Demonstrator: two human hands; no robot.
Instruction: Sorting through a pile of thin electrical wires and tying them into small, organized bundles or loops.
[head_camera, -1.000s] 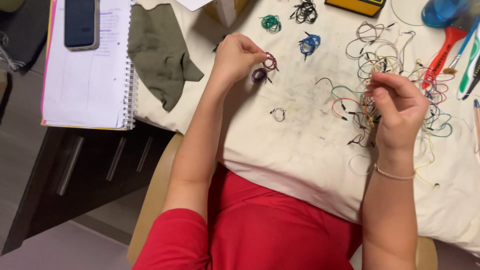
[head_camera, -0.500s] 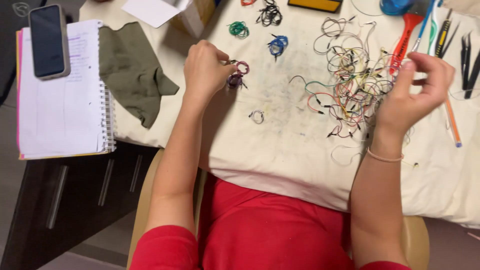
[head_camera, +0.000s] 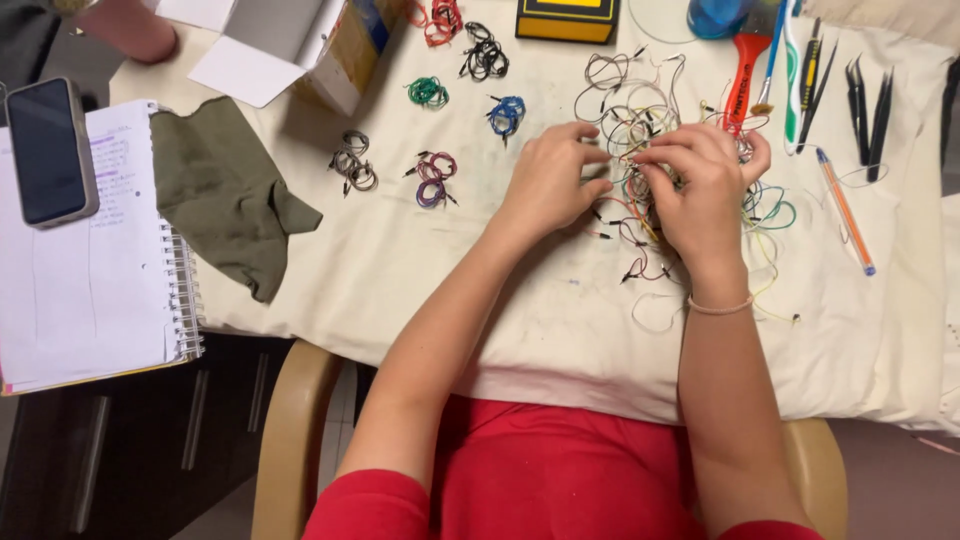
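On the cream cloth (head_camera: 480, 300), my left hand (head_camera: 548, 182) has left the purple coil (head_camera: 434, 180) behind; both hands now meet, my right hand (head_camera: 700, 185) pinching into the tangled wire pile (head_camera: 650, 110) to free another.

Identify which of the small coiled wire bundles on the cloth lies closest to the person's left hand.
The blue bundle, just above the left hand. The green, black and purple-red bundles lie farther off to the left.
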